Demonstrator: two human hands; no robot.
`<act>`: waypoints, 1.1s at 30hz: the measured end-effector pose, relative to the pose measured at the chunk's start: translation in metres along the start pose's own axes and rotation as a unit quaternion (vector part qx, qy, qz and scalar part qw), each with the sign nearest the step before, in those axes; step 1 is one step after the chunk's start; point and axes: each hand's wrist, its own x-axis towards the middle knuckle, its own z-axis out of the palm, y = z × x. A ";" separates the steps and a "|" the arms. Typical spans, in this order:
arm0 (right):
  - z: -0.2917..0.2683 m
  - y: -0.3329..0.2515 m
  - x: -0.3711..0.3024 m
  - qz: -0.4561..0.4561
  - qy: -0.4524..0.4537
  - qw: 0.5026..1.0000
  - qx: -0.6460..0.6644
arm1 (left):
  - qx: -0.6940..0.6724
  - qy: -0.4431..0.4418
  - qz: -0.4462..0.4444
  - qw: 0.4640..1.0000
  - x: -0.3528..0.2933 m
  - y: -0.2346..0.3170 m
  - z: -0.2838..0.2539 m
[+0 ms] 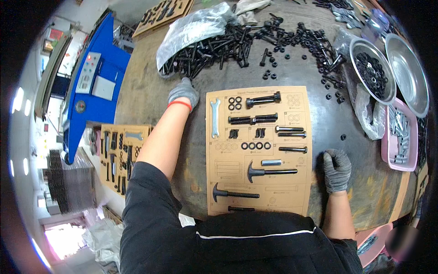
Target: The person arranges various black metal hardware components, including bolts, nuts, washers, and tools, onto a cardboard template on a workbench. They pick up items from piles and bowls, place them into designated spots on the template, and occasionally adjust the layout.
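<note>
At the far left stands a blue machine (102, 68) with a panel of small lights. Right of it and nearer the person, a smaller brown board (115, 129) carries bolts, rings and a wrench.

The left hand (184, 93), in a grey glove, reaches across the bench (141, 77) to the near edge of a heap of black bolts (219, 55). Its fingertips are at the bolts, seen from behind; I cannot tell how far open it is or whether it has hold of one. A clear plastic bag (196, 29) lies over part of the heap.

In the middle, in front of the person, lies a large brown board (260, 203). On it, a pale blue wrench (215, 118) lies at the left, with black rings (235, 103) beside it, then two T-shaped black pieces (235, 194), a short silver tube (271, 162) and thick black bolts (263, 99). Loose black nuts (269, 74) sit beyond the board.

Just right of the board, the gloved right hand (337, 170) rests on the bench, loosely curled, with nothing visible in it. Farther right are a metal bowl (362, 44) of black rings, a pink tray (399, 167) of silver tubes (400, 137) and a second metal bowl (406, 73).
</note>
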 end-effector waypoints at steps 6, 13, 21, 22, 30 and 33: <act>-0.008 -0.010 0.005 0.001 -0.035 0.999 0.033 | -0.196 0.090 0.185 0.959 -0.018 0.059 -0.018; -0.015 -0.007 0.005 -0.005 -0.030 0.999 0.035 | -0.034 -0.007 0.182 0.983 -0.014 0.206 -0.027; -0.019 -0.004 -0.001 0.020 -0.031 0.998 0.045 | -0.127 0.020 0.206 0.970 -0.056 0.123 -0.045; -0.016 -0.003 -0.002 0.012 -0.026 0.999 0.044 | -0.178 0.030 0.209 0.961 -0.067 0.090 -0.036; 0.001 0.002 -0.005 -0.011 -0.015 1.000 0.004 | -0.175 -0.107 0.014 0.979 -0.214 -0.097 0.041; 0.004 0.002 -0.004 -0.049 0.042 0.998 -0.016 | -0.247 -0.009 -0.035 0.968 -0.248 -0.117 0.061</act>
